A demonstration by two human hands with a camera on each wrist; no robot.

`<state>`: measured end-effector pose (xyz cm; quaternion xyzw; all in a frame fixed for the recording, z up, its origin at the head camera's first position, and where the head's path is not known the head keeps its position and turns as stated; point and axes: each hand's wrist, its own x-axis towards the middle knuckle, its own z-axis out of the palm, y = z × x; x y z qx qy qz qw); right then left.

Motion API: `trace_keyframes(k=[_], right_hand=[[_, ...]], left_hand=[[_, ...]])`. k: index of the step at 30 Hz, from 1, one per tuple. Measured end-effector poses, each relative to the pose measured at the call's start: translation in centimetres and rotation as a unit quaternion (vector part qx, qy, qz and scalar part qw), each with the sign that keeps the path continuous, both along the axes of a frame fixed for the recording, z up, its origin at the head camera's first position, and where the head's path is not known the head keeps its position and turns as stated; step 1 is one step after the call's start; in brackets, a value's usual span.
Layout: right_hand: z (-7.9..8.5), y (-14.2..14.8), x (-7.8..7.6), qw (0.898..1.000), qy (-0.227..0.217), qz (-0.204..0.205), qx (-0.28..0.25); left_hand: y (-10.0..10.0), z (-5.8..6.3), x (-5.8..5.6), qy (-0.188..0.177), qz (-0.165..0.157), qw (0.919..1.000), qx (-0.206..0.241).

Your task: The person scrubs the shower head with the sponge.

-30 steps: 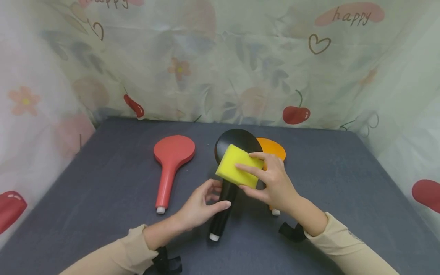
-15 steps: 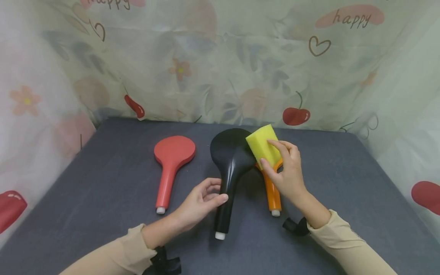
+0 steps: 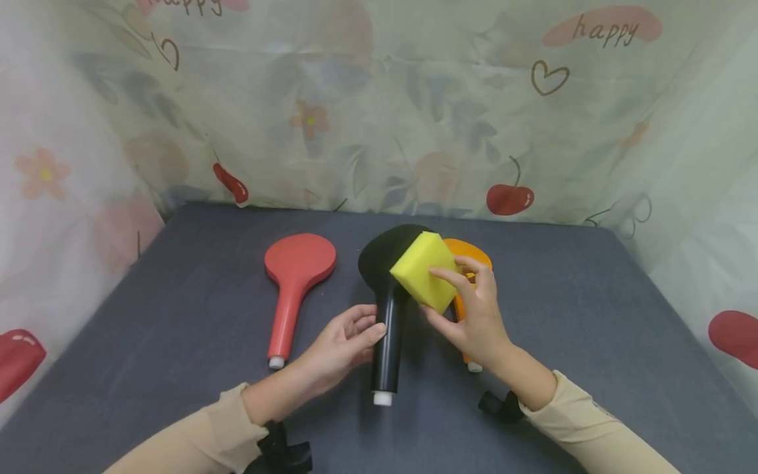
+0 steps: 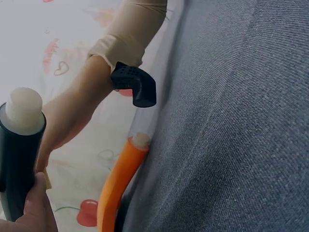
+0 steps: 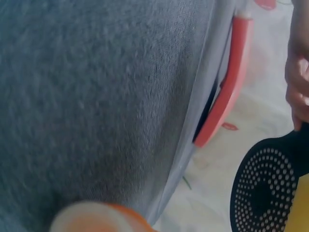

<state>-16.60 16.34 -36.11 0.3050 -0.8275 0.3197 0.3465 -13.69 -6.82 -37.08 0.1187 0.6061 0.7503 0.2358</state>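
My left hand (image 3: 340, 342) grips a black shower head (image 3: 387, 355) by its handle, fingers and thumb around it, the white end pointing toward me. In the right wrist view its dotted spray face (image 5: 260, 193) shows, while the head view looks at its smooth back. A yellow sponge (image 3: 426, 271) is pinched between the thumb and fingers of my right hand (image 3: 476, 316). That sponge overlaps the right side of the black head near its neck. In the left wrist view my left thumb (image 4: 36, 205) lies along the handle below the white end.
A red shower head (image 3: 299, 257) lies at the left on the dark cloth-covered table (image 3: 177, 342). An orange shower head (image 3: 468, 250) lies on the right, partly hidden behind the sponge and right hand. A printed curtain (image 3: 385, 131) hangs along the back and sides.
The sponge went from the black shower head's neck out to its right edge, then back left and lower. The handle's white end has swung right, so the handle stands straighter.
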Motion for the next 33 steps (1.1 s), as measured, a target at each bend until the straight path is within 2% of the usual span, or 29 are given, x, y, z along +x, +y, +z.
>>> trace_keyframes(k=[3, 9, 18, 21, 23, 28, 30, 33], right_hand=[[0.2, 0.1, -0.3, 1.0, 0.004, -0.011, -0.012], [0.7, 0.1, -0.7, 0.997, -0.025, -0.036, -0.058], [0.5, 0.0, -0.5, 0.999, -0.004, -0.007, -0.035], [0.9, 0.5, -0.9, 0.997, -0.037, -0.015, -0.059], [1.2, 0.9, -1.2, 0.994, -0.076, -0.026, -0.08], [1.9, 1.9, -2.2, 0.976, -0.173, -0.039, -0.129], [1.9, 2.1, -2.4, 0.969, -0.197, -0.033, -0.143], [1.9, 2.1, -2.3, 0.965, -0.211, -0.023, -0.154]], left_hand=[[-0.1, 0.1, 0.0, -0.002, -0.004, 0.9999, 0.014], [-0.1, 0.2, 0.0, 0.002, -0.006, 0.9995, 0.032], [-0.4, 0.2, -0.1, 0.005, -0.015, 0.9994, 0.03], [-0.5, 0.1, -0.3, 0.008, -0.022, 0.9992, 0.031], [-0.6, 0.1, -0.3, 0.015, -0.027, 0.9992, 0.027], [-0.9, 0.0, -0.2, 0.04, -0.055, 0.9974, 0.025], [-0.9, -0.1, -0.2, 0.046, -0.066, 0.9962, 0.033], [-0.9, -0.1, -0.1, 0.047, -0.07, 0.9957, 0.038]])
